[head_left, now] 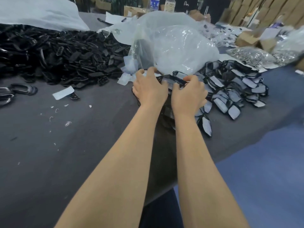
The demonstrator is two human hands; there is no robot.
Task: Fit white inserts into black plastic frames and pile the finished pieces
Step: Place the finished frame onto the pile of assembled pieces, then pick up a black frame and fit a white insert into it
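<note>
Both my hands meet at the table's middle on one black plastic frame (171, 79) with a pale white insert (167, 82) in it. My left hand (148, 88) grips its left end, fingers curled. My right hand (189, 92) pinches its right end, thumb and fingers closed on the rim. A large heap of bare black frames (57, 55) lies at the left. To the right spreads a pile of finished pieces (230, 86), black rims around white inserts. Loose white inserts (128, 71) lie just left of my left hand.
A crumpled clear plastic bag (172, 43) stands right behind my hands. One stray white insert (63, 92) and a few black frames (18, 91) lie on the grey table at the left. Bags of small metal parts (251, 55) and cardboard boxes (246, 38) sit far right.
</note>
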